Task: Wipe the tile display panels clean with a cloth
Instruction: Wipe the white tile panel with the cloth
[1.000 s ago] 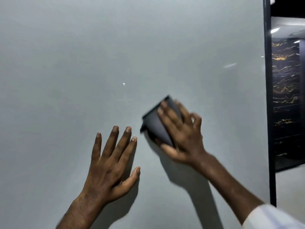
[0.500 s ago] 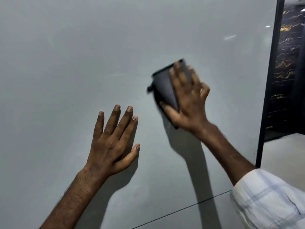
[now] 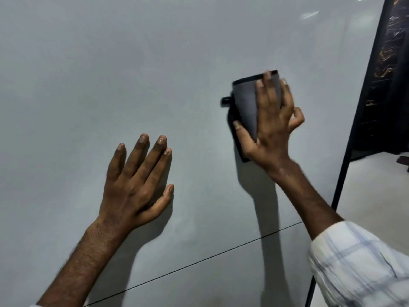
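Since a second ago the folded dark grey cloth [image 3: 246, 107] has turned from a slanted lie to nearly upright under the right hand [image 3: 273, 127], while the flat left hand [image 3: 135, 182] keeps its place on the pale grey glossy tile display panel [image 3: 110, 74]; the view itself has also dropped, so a thin dark joint line [image 3: 199, 263] now shows low on the panel. The cloth lies flat against the panel, up and to the right of the left hand and well apart from it. The right hand presses it there with the fingers laid straight over its right half and the thumb hooked along its lower left edge, so it is held pinned rather than bunched; the little finger is curled off to the side. The left hand has fingers straight and slightly spread, holding nothing and braced on the tile. Further right of the cloth, a thin black metal frame edge [image 3: 363, 107] ends the panel, and past it stands a black marble-look tile with gold veining [image 3: 391, 74]. By my judgement the wiping is in mid-course: the surface around the cloth looks even and shiny, faint dull patches seem to remain to the upper left, and the part below the joint line looks yet to be covered, though no dirt is clearly visible.
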Motion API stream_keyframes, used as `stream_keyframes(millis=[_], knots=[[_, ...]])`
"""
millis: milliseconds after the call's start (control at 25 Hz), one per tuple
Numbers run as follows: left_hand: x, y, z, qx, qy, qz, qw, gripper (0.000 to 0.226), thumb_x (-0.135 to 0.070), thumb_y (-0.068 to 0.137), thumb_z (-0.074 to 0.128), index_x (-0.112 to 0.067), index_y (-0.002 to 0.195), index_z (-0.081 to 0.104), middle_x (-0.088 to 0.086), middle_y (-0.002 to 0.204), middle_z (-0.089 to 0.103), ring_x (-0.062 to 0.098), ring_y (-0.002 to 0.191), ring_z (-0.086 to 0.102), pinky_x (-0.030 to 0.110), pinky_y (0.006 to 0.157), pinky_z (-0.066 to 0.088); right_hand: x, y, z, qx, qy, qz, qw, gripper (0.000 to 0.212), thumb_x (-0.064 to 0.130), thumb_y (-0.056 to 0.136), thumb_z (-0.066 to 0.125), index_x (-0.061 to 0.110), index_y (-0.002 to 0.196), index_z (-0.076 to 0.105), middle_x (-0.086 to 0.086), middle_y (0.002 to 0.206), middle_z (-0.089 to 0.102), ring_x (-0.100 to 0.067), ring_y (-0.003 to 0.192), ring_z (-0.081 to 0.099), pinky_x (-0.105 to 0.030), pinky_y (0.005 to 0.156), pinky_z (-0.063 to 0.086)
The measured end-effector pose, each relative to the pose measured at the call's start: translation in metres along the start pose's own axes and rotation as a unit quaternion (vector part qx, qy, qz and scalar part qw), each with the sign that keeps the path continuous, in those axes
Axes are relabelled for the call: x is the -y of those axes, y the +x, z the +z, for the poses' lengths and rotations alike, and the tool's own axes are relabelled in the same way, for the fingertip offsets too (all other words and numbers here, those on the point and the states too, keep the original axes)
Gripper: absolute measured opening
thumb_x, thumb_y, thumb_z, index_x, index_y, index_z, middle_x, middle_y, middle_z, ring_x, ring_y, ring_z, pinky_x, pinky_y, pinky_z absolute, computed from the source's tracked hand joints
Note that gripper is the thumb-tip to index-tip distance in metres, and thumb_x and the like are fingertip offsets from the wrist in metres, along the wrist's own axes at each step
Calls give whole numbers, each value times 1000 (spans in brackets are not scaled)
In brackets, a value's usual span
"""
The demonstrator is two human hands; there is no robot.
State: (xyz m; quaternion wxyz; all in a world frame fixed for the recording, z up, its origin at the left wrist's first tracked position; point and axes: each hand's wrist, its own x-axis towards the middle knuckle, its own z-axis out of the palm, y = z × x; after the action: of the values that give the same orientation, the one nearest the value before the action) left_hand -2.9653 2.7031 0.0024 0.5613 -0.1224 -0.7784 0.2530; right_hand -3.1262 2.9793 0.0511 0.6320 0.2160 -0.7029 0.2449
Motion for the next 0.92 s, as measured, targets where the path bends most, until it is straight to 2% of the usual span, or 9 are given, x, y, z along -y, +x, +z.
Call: stream_keyframes(millis=[160,240,320,400,560,640,800,840,920], knots=[[-9,-6,1,3,-16,-25,1000,76,-41,95,61,-3,157,41,18,165,35,42,156,24,63,124,15,33,-112,10,68,26,-145,987,84,47,86,58,17,161,34,0,171,22,-33,157,24,-51,98,28],[-15,-15,3,3,-19,-27,999,77,-42,94,62,-4,157,41,18,165,36,42,156,25,63,125,14,20,-173,6,103,35,-160,981,90,40,81,66,22,162,31,3,172,22,-33,157,26,-56,102,29],[-19,-23,7,1,-25,-28,999,77,-42,93,63,-4,157,42,18,165,36,42,156,23,61,126,11,-6,-188,2,116,79,-112,984,89,36,83,70,22,162,31,0,171,25,-42,153,30,-60,111,31],[-24,-32,10,5,-24,-33,999,78,-42,93,63,-4,157,41,18,165,36,42,156,22,61,126,8,-26,-166,2,73,78,-16,994,75,39,95,64,12,159,35,-11,167,32,-47,150,32,-62,116,29],[-42,-48,14,18,-37,-49,998,78,-42,93,63,-3,157,41,19,165,34,41,158,15,60,126,4,-3,-99,4,2,25,120,992,77,41,92,62,9,157,37,-18,164,36,-38,152,31,-52,105,28],[-47,-55,15,29,-41,-49,998,76,-40,94,63,-3,157,41,20,165,34,40,159,10,61,126,3,30,-123,7,21,8,102,995,77,48,95,58,12,159,35,-14,166,34,-40,151,31,-55,101,31],[-52,-62,16,29,-44,-45,998,75,-38,94,63,-3,157,42,21,164,34,40,158,9,62,125,2,54,-242,14,145,53,-75,985,81,51,98,49,26,166,14,2,175,10,-41,156,21,-63,99,37],[-51,-63,17,27,-48,-45,997,75,-39,94,63,-3,157,42,21,165,33,40,158,10,61,125,2,46,-261,14,152,53,-65,985,83,51,97,53,28,167,14,3,175,9,-41,157,21,-65,100,38],[-51,-63,17,23,-54,-46,997,76,-40,94,63,-4,157,42,20,165,33,41,158,11,61,125,1,27,-271,12,139,52,65,987,86,55,97,59,27,166,15,1,174,12,-41,155,25,-69,108,34]])
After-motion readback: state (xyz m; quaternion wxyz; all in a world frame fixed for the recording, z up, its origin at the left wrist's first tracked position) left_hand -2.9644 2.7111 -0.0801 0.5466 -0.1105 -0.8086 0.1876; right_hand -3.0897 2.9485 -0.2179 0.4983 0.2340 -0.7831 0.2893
